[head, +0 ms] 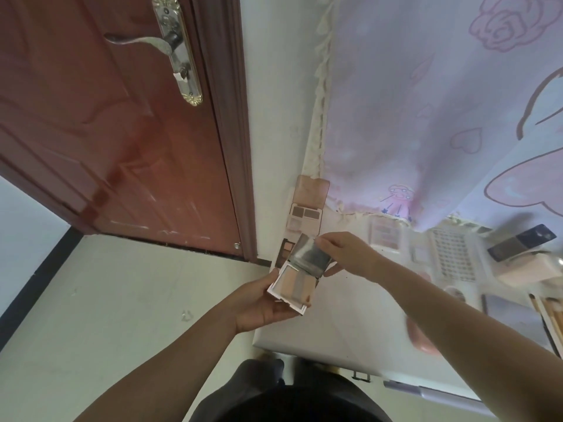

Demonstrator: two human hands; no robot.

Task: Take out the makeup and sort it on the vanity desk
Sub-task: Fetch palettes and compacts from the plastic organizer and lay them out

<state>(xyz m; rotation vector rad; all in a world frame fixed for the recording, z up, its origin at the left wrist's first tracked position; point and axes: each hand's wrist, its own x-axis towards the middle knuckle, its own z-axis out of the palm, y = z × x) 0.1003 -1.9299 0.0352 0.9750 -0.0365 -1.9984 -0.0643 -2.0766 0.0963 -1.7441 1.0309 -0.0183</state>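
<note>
The open compact palette (292,283) sits in the left hand (262,303), whose fingers curl under its base, above the near left corner of the vanity desk (335,324). The right hand (341,254) pinches the far edge of its raised mirrored lid (309,257). The white-rimmed base shows beige and grey pans. Its long axis runs away from the person toward another open palette (306,214) lying on the desk beyond.

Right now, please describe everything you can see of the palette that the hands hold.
The small palette is open, with a white case and beige, peach and grey powder pans. Its mirrored lid stands raised. The left hand holds the base; the right hand pinches the lid's top edge. It is held above the white desk's left end.
</note>
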